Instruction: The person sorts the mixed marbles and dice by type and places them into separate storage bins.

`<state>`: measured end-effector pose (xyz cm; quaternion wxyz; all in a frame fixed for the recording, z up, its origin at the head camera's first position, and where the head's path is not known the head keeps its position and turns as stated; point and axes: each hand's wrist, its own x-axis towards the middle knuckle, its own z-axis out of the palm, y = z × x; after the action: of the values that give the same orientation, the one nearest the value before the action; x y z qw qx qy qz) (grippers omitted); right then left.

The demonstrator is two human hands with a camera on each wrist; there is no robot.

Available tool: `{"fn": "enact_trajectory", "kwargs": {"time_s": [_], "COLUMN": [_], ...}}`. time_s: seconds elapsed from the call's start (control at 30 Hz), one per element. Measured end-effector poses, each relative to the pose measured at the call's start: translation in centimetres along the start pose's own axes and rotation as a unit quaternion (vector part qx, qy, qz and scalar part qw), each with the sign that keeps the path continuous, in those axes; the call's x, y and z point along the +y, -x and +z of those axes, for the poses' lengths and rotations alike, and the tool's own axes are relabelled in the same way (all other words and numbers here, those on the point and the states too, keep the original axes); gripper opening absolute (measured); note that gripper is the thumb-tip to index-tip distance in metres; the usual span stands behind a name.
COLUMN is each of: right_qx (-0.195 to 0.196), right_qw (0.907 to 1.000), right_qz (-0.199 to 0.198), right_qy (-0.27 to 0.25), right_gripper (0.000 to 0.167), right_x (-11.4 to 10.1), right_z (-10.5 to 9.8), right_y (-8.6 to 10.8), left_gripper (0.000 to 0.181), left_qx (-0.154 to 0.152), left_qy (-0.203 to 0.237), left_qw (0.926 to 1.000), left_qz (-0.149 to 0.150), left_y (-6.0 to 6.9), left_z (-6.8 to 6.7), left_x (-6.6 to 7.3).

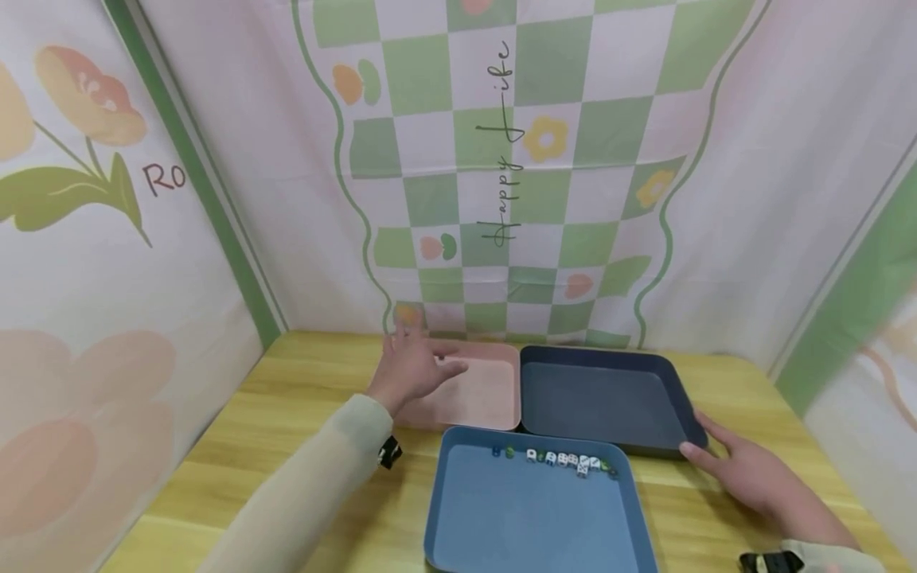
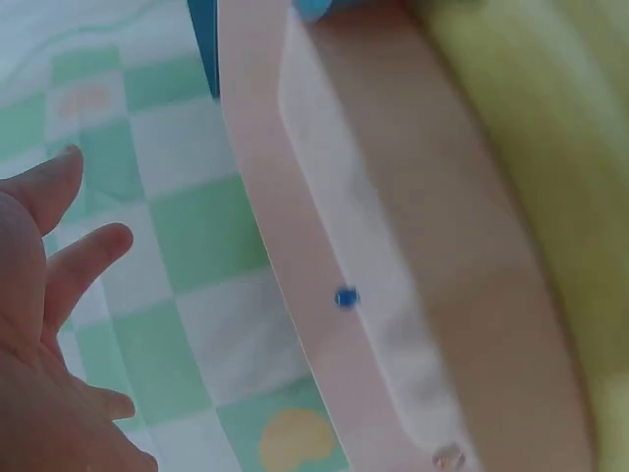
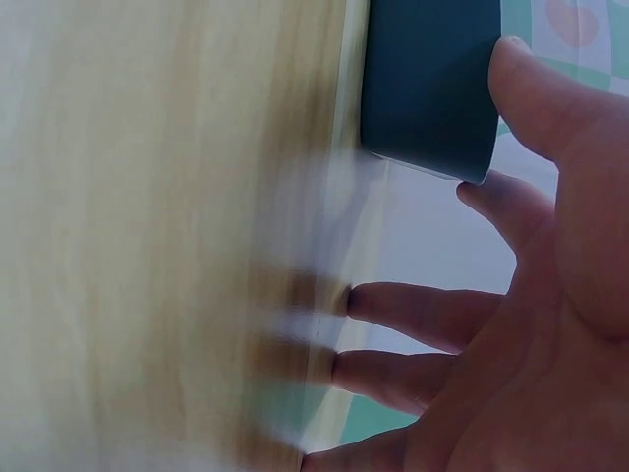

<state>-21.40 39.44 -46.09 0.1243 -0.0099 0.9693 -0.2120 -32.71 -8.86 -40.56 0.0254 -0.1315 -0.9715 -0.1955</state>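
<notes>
My left hand [image 1: 410,370] hovers over the left part of a pink tray [image 1: 490,398], fingers spread and holding nothing. In the left wrist view, a small blue bead [image 2: 346,297] and a small clear piece [image 2: 449,458] lie in that tray. At the front right corner of a dark navy tray [image 1: 602,406], my right hand [image 1: 752,469] touches the rim with its thumb, and the index fingertip is at the corner. Its other fingers extend apart toward the tabletop. Several white dice [image 1: 562,459] lie in a row along the far side of a blue tray [image 1: 530,509].
Beside the dice lie a green piece [image 1: 509,452] and a dark blue piece [image 1: 496,451]. The trays stand close together on a wooden table [image 1: 286,390]. Behind hangs a checked green and white cloth [image 1: 487,191], and printed cloth walls [image 1: 107,278] flank the table.
</notes>
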Motion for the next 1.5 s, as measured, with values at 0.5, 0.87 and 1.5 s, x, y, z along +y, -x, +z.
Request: {"fn": "enact_trajectory", "kwargs": {"time_s": [0.5,0.87,1.5], "right_qx": [0.017,0.004,0.015], "right_qw": [0.9998,1.0,0.9999], "right_qz": [-0.009,0.005,0.0], "right_qy": [0.005,0.003,0.008], "right_gripper": [0.087,0.09,0.089], "right_x": [0.2,0.0,0.1], "right_z": [0.1,0.0,0.2], "right_y": [0.4,0.3,0.1], "left_gripper": [0.027,0.024,0.016], "left_qx": [-0.05,-0.087,-0.112], "left_qy": [0.05,-0.065,-0.181], "left_qw": [0.9907,0.9716,0.9379], "left_qz": [0.117,0.21,0.274], "left_y": [4.2,4.7,3.8], "left_z": [2.6,4.1,5.3], "left_x": [2.7,2.8,3.9]}}
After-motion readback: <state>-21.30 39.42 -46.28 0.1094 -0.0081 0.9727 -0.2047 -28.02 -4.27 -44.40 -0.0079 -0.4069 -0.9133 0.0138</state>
